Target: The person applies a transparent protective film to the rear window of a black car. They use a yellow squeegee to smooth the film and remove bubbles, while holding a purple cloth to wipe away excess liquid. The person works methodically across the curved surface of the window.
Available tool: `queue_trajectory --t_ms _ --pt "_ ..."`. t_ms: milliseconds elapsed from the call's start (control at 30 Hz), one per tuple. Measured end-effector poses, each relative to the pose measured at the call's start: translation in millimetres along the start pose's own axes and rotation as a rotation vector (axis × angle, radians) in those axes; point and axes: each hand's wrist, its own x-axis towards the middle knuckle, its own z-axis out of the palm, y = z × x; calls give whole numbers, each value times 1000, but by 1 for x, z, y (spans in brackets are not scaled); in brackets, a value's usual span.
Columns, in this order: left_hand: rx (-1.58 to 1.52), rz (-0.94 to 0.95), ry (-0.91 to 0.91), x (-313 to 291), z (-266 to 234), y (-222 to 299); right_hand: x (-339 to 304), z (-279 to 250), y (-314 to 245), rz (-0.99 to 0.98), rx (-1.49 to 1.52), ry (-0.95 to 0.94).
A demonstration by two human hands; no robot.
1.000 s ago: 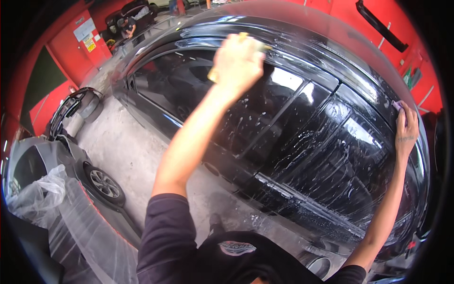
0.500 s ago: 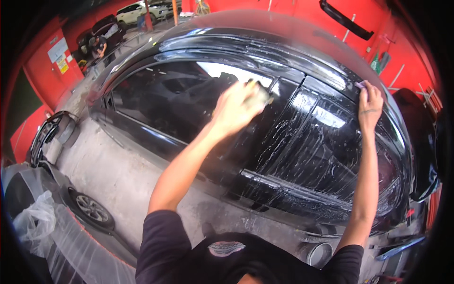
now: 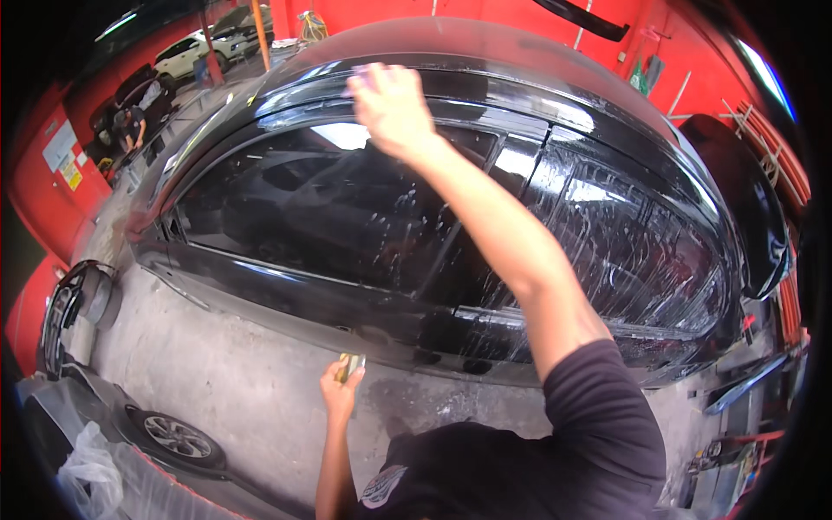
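A black car stands side-on before me, with wet suds streaking its rear window and droplets on the darker front window. My right arm reaches across to the roof edge above the front window. There my right hand is closed on a small purple pad, mostly covered by the fingers and slightly blurred. Low and close to my body, away from the car, my left hand grips a yellowish sponge between thumb and fingers.
At lower left lies a grey car part with a wheel and crumpled clear plastic sheeting. A loose black bumper rests on the concrete floor. Another person is bent over at far left. Red walls surround the bay.
My right hand has swung left along the roof edge, from the rear to above the front window. My left hand has come off the window and dropped toward my body, still with the sponge.
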Motion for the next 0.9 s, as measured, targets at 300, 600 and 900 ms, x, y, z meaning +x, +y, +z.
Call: queue_trajectory --t_ms 300,600,900 --pt "175 -158 283 -37 -120 -116 8 32 -89 -218 113 -343" --pt "413 -539 213 -148 -217 -281 -99 -130 68 -55 31 -114" --pt "490 -536 98 -80 -118 -228 -196 -258 197 217 -123 62"
